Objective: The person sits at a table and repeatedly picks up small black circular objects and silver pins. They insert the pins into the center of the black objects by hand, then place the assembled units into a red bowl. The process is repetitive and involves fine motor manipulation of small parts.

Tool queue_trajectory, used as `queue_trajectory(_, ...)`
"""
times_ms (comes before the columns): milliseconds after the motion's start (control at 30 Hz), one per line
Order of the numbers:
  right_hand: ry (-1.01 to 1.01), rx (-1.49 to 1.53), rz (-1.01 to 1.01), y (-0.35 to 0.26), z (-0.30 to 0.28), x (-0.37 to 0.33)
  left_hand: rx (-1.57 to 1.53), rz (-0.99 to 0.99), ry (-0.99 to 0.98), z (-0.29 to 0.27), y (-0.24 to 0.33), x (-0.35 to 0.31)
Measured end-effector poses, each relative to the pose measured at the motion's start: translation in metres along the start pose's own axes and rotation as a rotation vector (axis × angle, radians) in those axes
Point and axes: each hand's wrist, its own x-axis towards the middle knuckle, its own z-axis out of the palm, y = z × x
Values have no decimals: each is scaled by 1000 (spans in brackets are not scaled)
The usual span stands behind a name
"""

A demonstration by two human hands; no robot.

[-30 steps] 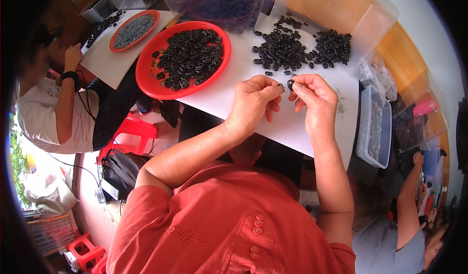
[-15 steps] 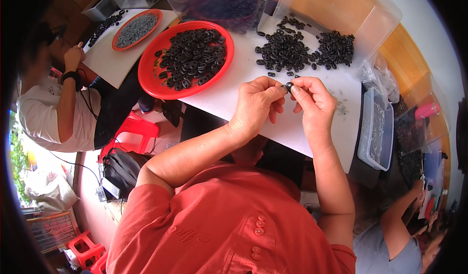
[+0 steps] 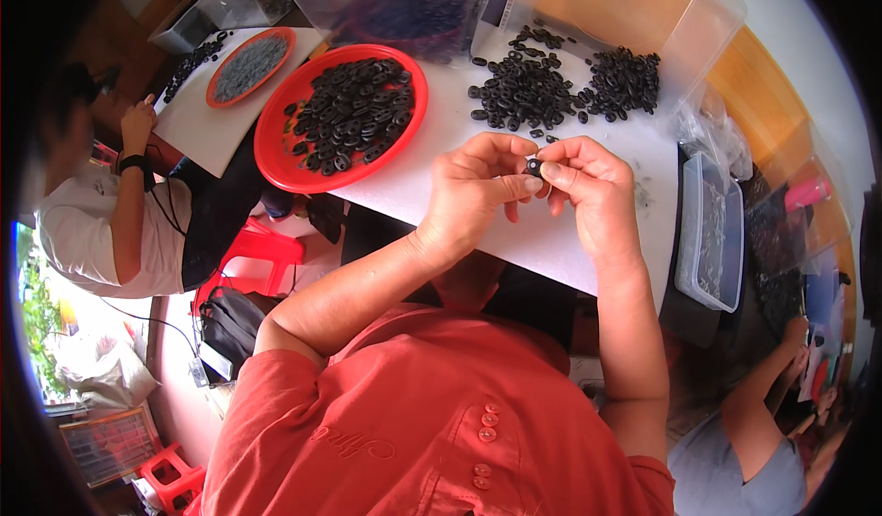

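Observation:
Between my fingertips, above the white tabletop [image 3: 514, 231], is a small black oval part [image 3: 534, 167] with holes in it. My left hand [image 3: 478, 185] pinches it from the left between thumb and fingers. From the right, my right hand [image 3: 588, 185] grips the same part with thumb and forefinger. The two hands nearly touch, and fingers cover much of the piece. Just beyond them lie a loose pile of similar black parts [image 3: 522, 91] and a second pile of smaller-looking ones [image 3: 625, 84].
A red round tray [image 3: 266, 153] of black parts stands left. Behind it is a clear bin [image 3: 317, 6]. A clear box [image 3: 730, 272] with small pieces sits at the right edge. Beside a smaller red tray [image 3: 290, 42] sits a person [image 3: 101, 231]; another person [image 3: 744, 452] is at lower right.
My hands have drawn closer together around the black part, the left thumb now pressing against it. The whole view has shifted slightly.

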Motion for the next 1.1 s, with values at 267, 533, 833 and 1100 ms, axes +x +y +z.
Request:
queue_trajectory(267, -68, -53, 81, -2, -7, -4, 69, 40, -91, -2, 2, -1)
queue_trajectory(533, -183, -166, 80, -5, -8, -7, 244, 167, -162, -10, 6, -7)
queue_trajectory(833, -255, 28, 153, -6, -2, -11, 202, 145, -191, -15, 8, -11)
queue_trajectory(1100, -245, 378, 233, 3, 24, -19, 19, 145, -129, -16, 11, -27)
